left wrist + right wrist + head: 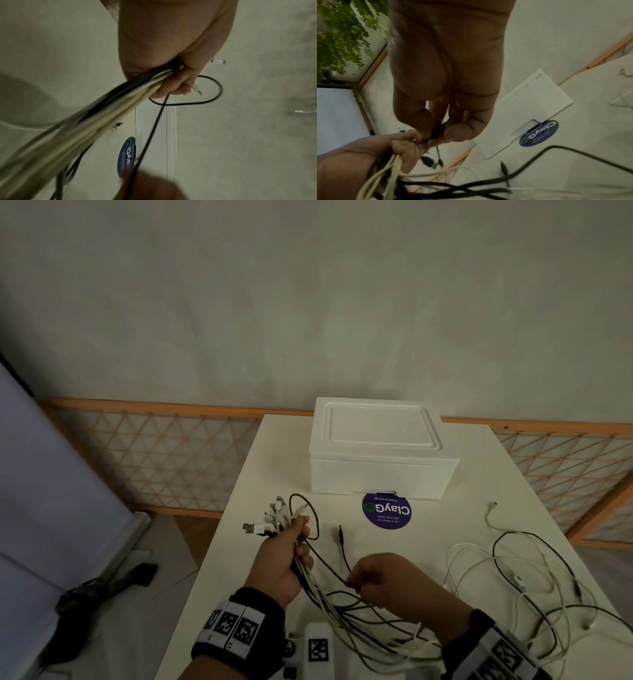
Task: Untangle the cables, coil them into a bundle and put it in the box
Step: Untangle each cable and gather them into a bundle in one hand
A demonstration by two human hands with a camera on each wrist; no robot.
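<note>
My left hand (291, 549) grips a bunch of white and black cables (346, 611) near their plug ends (274, 517), which fan out above the fist; the same grip shows in the left wrist view (171, 75). My right hand (380, 578) pinches one thin black cable (329, 565) between thumb and fingers, also seen in the right wrist view (439, 129). That cable loops up by the left hand. A black jack plug (340, 534) lies on the table between the hands. The closed white box (376, 446) stands at the table's far side.
Loose white and black cables (527, 577) sprawl over the right part of the white table (445, 508). A round purple sticker (387, 511) lies in front of the box. A white tagged device (318, 648) sits at the near edge. A lattice rail (154, 453) runs behind.
</note>
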